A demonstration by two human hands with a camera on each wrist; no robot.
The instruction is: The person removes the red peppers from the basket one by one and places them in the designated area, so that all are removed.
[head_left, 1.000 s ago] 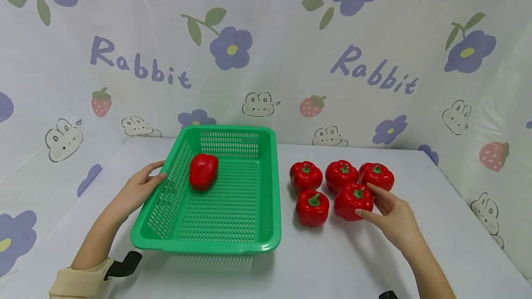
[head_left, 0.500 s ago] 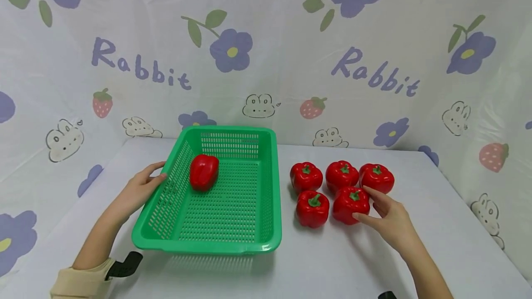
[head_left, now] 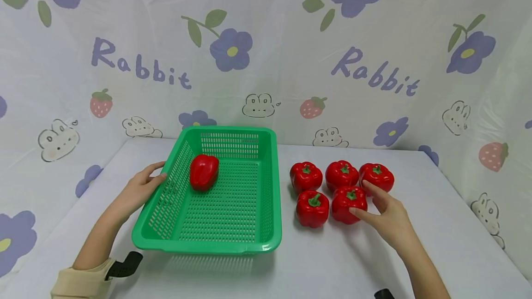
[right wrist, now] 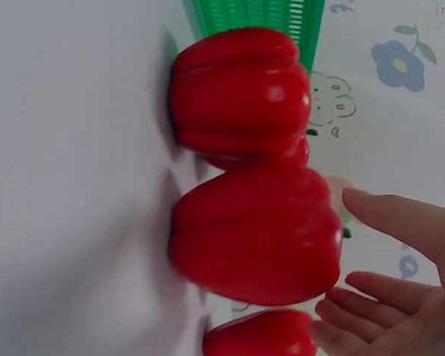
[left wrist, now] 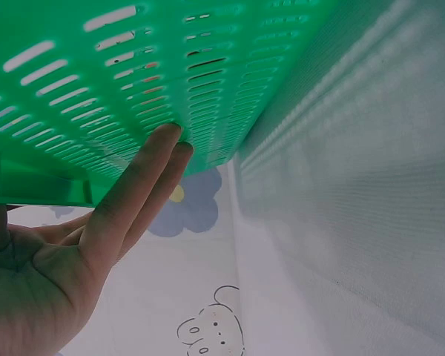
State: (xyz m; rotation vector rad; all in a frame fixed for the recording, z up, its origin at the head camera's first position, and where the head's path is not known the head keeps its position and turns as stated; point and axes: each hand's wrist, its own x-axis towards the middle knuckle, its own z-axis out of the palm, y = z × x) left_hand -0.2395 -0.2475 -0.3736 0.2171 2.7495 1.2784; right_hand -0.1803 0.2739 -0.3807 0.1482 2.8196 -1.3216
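My left hand holds the left side of the green plastic basket, thumb at the rim. In the left wrist view two fingers lie along its slotted outer wall. One red bell pepper lies on its side inside. My right hand is beside the front-right bell pepper, thumb and fingers spread apart. In the right wrist view a gap shows between the thumb and that bell pepper, which stands upright on the table.
Several more red bell peppers stand close by: one at front left, and a back row of a left one, a middle one and a right one. A printed curtain hangs behind the white table.
The front-right bell pepper, first held by my right hand, has shifted slightly left and down and stands on the table. The right fingers have come away from it. My left hand stays put.
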